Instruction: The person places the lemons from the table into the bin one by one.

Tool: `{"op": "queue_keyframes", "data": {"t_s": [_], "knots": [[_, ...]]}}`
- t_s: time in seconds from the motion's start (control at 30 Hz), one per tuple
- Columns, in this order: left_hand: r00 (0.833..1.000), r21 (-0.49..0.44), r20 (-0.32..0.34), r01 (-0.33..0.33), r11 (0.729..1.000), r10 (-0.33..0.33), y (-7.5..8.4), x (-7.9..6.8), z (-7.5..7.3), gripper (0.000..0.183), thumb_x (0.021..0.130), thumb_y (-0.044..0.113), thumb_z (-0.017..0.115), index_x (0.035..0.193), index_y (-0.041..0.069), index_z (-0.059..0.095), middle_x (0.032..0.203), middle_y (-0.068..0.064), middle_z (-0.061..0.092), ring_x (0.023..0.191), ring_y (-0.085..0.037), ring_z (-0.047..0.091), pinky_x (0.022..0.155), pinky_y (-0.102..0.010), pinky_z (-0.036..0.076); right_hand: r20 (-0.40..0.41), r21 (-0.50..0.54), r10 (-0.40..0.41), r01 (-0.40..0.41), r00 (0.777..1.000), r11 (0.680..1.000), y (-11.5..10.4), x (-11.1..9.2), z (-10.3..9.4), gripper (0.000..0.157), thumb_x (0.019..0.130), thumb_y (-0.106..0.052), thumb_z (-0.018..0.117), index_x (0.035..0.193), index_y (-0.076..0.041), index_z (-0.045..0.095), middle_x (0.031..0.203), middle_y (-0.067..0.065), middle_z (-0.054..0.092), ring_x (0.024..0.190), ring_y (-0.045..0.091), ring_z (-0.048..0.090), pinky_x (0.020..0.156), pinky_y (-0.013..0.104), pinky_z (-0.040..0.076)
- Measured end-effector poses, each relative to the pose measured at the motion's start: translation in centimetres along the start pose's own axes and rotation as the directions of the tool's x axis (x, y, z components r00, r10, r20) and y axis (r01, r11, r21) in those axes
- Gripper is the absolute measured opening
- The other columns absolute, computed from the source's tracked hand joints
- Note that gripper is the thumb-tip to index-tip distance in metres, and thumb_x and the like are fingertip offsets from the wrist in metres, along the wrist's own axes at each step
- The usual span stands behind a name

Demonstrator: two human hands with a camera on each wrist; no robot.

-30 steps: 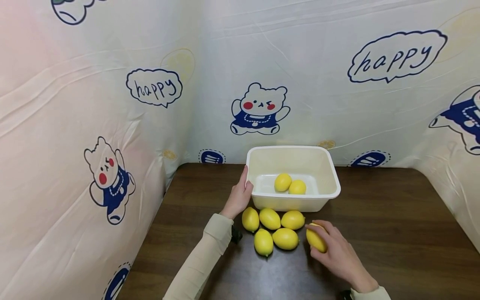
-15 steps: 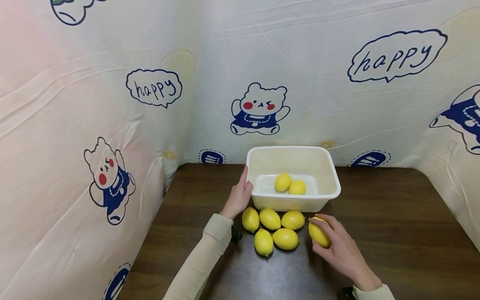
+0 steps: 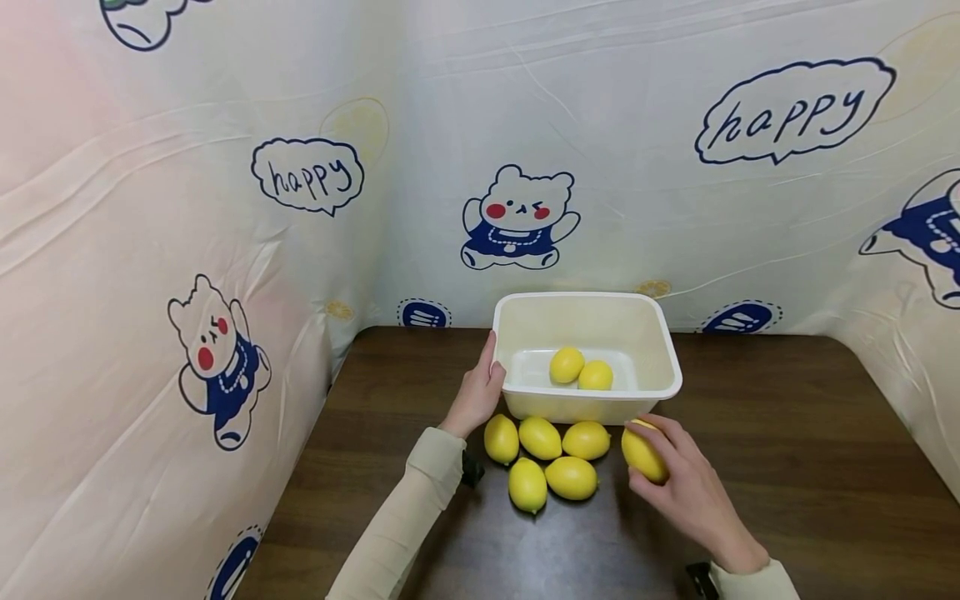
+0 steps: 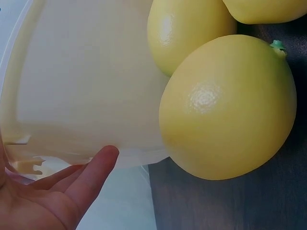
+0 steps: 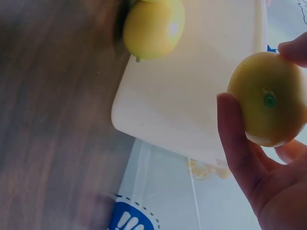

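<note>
A white plastic tub (image 3: 585,407) stands on the table with two lemons (image 3: 566,365) inside. My left hand (image 3: 477,393) holds its left end, thumb at the rim; in the left wrist view the fingers (image 4: 93,179) lie along the tub's underside edge. Between the thumb and fingers of my right hand (image 3: 690,483) is a lemon (image 3: 643,452), held just in front of the tub's right front corner. The right wrist view shows that lemon (image 5: 268,103) end-on, its green stem tip facing the camera. Several more lemons (image 3: 572,477) lie in two rows before the tub.
Dark wooden table (image 3: 787,433) extends on both sides of the tub. A pale printed cloth (image 3: 420,208) hangs behind it and along both sides. The nearest lemon (image 3: 587,440) lies left of the held one.
My right hand, holding the lemon, has shifted slightly away from me and to the right, nearer the tub's front corner. The left hand, the tub and the other lemons stay where they were.
</note>
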State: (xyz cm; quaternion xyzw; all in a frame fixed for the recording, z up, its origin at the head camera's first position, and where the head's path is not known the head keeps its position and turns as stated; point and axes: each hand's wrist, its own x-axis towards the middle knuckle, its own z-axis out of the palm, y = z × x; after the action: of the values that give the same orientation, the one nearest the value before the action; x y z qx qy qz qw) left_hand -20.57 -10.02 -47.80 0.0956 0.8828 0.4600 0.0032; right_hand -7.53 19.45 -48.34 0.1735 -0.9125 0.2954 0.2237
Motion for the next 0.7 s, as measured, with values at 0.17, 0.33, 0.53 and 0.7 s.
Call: {"op": "queue_keyframes", "data": {"t_s": [0.17,0.33,0.53,0.7], "knots": [[1.0,-0.004,0.001,0.0,1.0,0.0,0.0,0.0,0.0,0.06,0.102,0.023,0.031,0.157,0.018,0.007,0.158,-0.006,0.029,0.128,-0.024,0.051,0.111,-0.043,0.037,-0.028,0.008,-0.015,0.015,1.0,1.0,-0.1,0.5,-0.4,0.057,0.068,-0.012,0.078,0.123,-0.017,0.064,0.128,0.004,0.056,0.102,0.016,0.054,0.08,0.013,0.039],[1.0,-0.007,0.004,0.0,1.0,0.0,-0.1,0.0,0.0,0.06,0.102,0.022,0.03,0.157,0.019,0.007,0.158,-0.006,0.029,0.125,-0.023,0.053,0.11,-0.043,0.037,-0.037,0.011,-0.024,0.024,0.999,1.0,-0.3,0.8,-0.7,0.058,0.067,-0.012,0.079,0.123,-0.016,0.064,0.127,0.005,0.057,0.103,0.017,0.054,0.081,0.012,0.038],[1.0,-0.008,-0.001,0.0,1.0,0.0,-0.2,0.1,0.1,0.06,0.102,0.021,0.031,0.157,0.02,0.007,0.158,-0.006,0.03,0.116,-0.023,0.056,0.109,-0.043,0.039,-0.039,0.031,-0.026,0.027,0.999,0.999,-0.3,1.2,-1.0,0.06,0.067,-0.01,0.079,0.125,-0.013,0.063,0.129,0.004,0.056,0.103,0.016,0.052,0.085,0.007,0.034],[1.0,-0.007,0.001,0.002,1.0,-0.002,-0.2,0.1,0.1,0.06,0.102,0.022,0.031,0.157,0.021,0.007,0.158,-0.006,0.03,0.113,-0.023,0.056,0.109,-0.043,0.04,-0.053,0.025,-0.049,0.051,0.997,0.998,-0.3,1.7,-1.2,0.058,0.068,-0.011,0.077,0.124,-0.011,0.062,0.128,0.006,0.056,0.103,0.015,0.051,0.084,0.008,0.035]]}}
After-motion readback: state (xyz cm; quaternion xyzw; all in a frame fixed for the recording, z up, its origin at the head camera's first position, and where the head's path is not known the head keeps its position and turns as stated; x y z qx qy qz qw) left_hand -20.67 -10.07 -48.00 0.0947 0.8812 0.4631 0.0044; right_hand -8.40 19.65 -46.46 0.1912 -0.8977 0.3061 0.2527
